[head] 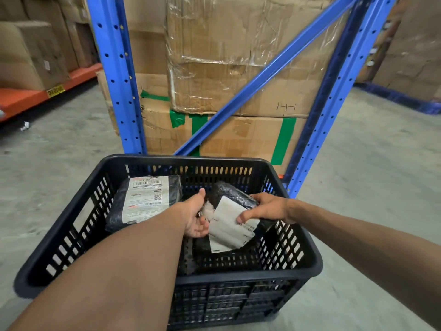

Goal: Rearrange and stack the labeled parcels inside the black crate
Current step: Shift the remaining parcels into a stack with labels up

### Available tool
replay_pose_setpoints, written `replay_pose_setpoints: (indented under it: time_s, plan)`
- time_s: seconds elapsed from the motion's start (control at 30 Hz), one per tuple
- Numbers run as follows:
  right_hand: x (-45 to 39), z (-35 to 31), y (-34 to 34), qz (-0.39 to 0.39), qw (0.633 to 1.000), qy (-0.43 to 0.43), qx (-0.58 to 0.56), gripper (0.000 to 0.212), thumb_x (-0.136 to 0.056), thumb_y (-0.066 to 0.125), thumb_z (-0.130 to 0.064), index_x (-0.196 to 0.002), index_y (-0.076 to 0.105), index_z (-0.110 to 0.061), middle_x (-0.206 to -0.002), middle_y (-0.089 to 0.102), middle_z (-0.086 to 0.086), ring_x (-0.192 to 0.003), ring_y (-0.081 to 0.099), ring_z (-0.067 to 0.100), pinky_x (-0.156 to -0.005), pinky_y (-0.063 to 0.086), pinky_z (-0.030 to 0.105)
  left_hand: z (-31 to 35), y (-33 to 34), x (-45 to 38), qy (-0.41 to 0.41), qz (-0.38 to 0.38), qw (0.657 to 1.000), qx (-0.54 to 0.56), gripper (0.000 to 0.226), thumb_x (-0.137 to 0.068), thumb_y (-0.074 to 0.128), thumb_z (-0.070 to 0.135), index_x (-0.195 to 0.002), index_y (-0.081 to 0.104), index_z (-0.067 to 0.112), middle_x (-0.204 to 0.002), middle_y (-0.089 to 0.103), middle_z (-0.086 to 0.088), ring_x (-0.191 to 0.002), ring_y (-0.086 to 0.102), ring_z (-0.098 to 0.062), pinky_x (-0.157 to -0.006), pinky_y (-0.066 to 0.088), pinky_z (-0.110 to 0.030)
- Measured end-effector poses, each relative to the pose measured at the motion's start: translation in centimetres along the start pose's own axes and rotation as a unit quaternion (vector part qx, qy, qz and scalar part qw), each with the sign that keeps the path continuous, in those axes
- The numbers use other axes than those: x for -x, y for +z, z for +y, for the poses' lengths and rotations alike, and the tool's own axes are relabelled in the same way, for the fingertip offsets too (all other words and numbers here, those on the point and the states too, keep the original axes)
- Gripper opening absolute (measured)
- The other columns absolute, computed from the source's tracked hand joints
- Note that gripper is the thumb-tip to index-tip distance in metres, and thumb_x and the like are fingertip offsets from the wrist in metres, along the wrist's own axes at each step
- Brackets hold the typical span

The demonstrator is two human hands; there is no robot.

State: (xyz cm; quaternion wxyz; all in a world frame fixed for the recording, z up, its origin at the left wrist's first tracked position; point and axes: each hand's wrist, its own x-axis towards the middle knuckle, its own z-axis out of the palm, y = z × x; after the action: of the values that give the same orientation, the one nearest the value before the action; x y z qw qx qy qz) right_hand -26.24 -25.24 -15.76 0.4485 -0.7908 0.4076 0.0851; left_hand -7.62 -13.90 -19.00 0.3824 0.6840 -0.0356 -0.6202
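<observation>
Inside the black crate (238, 279), on its right side, a tilted black parcel (230, 229) is gripped by the right hand (268, 207), fingers curled over its edge, and the left hand (196, 217), fingers curled at its left edge, while another labelled parcel (145, 199) lies at the left.

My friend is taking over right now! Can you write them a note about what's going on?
Right hand grips the tilted black plastic-wrapped parcel with a white label, over the right side of the black slotted plastic crate; left hand grips its left edge.
A second black wrapped parcel lies label-up at the crate's back left.
Done: both parcels are inside the crate.
Left: probably set the held parcel down and stack the two.
</observation>
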Motion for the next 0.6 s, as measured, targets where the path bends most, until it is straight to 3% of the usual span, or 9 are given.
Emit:
replay_pose_setpoints:
  time_s: [0.1, 0.2, 0.27, 0.37, 0.43, 0.5, 0.53, 0.6]
  plan:
    - [-0.5, 0.3, 0.2, 0.039, 0.994, -0.004, -0.103, 0.081, -0.049, 0.087, -0.051, -0.12, 0.064, -0.021, -0.109, 0.079, 0.008, -0.085, 0.078, 0.022, -0.069, 0.066, 0.039, 0.4, -0.1, -0.4, 0.059, 0.068, 0.996, 0.012, 0.074, -0.09, 0.031, 0.073, -0.127, 0.057, 0.014, -0.095, 0.059, -0.007, -0.092, 0.061, -0.023, -0.088, 0.053, -0.043]
    - [-0.6, 0.3, 0.2, 0.053, 0.979, -0.009, -0.198, 0.072, -0.056, 0.086, -0.052, -0.12, 0.067, -0.022, -0.106, 0.082, 0.007, -0.087, 0.08, 0.023, -0.058, 0.065, 0.035, -0.4, -0.2, -0.1, 0.014, 0.052, 0.998, -0.016, 0.096, -0.085, 0.035, 0.078, -0.151, 0.035, 0.009, -0.145, 0.048, -0.018, -0.134, 0.048, -0.035, -0.107, 0.043, -0.052]
    - [-0.5, 0.2, 0.1, 0.043, 0.968, 0.0, -0.246, 0.071, -0.062, 0.083, -0.056, -0.123, 0.068, -0.022, -0.108, 0.082, 0.004, -0.094, 0.08, 0.024, -0.058, 0.065, 0.034, -0.6, 0.0, -0.1, 0.024, 0.0, 1.0, -0.007, 0.098, -0.085, 0.031, 0.08, -0.155, 0.03, 0.01, -0.152, 0.043, -0.019, -0.139, 0.044, -0.037, -0.11, 0.037, -0.055]
    - [-0.4, 0.2, -0.2, 0.016, 0.957, 0.019, -0.289, 0.059, -0.073, 0.077, -0.06, -0.121, 0.071, -0.025, -0.109, 0.082, 0.003, -0.097, 0.08, 0.025, -0.064, 0.066, 0.037, 0.1, 0.4, -0.5, 0.098, -0.011, 0.994, 0.056, 0.083, -0.088, 0.036, 0.074, -0.145, 0.048, 0.016, -0.127, 0.063, -0.011, -0.111, 0.062, -0.029, -0.098, 0.049, -0.048]
    - [-0.5, 0.2, -0.4, 0.005, 0.954, 0.028, -0.298, 0.053, -0.078, 0.073, -0.06, -0.118, 0.074, -0.026, -0.113, 0.081, 0.003, -0.103, 0.078, 0.023, -0.076, 0.065, 0.043, 0.5, 0.6, -0.8, 0.134, -0.007, 0.988, 0.08, 0.084, -0.086, 0.038, 0.076, -0.148, 0.045, 0.02, -0.135, 0.062, -0.011, -0.119, 0.062, -0.03, -0.102, 0.05, -0.049]
    - [-0.5, 0.1, -0.6, 0.017, 0.953, 0.02, -0.302, 0.053, -0.082, 0.072, -0.058, -0.122, 0.073, -0.023, -0.117, 0.08, 0.005, -0.111, 0.075, 0.026, -0.093, 0.061, 0.049, 0.9, 0.8, -0.4, 0.163, 0.006, 0.985, 0.061, 0.096, -0.08, 0.037, 0.082, -0.157, 0.029, 0.025, -0.157, 0.042, -0.009, -0.142, 0.045, -0.032, -0.115, 0.037, -0.051]
    - [-0.5, 0.0, -0.8, 0.028, 0.948, 0.01, -0.316, 0.056, -0.084, 0.073, -0.056, -0.126, 0.072, -0.019, -0.119, 0.079, 0.007, -0.111, 0.074, 0.027, -0.095, 0.06, 0.047, 1.0, 0.8, -0.1, 0.176, 0.023, 0.983, 0.038, 0.101, -0.077, 0.035, 0.085, -0.16, 0.021, 0.028, -0.164, 0.031, -0.006, -0.149, 0.034, -0.031, -0.12, 0.03, -0.051]
    - [-0.5, -0.1, -1.1, 0.038, 0.93, -0.006, -0.365, 0.058, -0.088, 0.07, -0.053, -0.129, 0.07, -0.012, -0.121, 0.078, 0.011, -0.103, 0.077, 0.026, -0.082, 0.064, 0.039, 1.3, 0.9, 0.7, 0.203, 0.055, 0.977, -0.023, 0.106, -0.074, 0.03, 0.089, -0.161, 0.009, 0.031, -0.169, 0.013, 0.002, -0.155, 0.017, -0.026, -0.123, 0.017, -0.05]
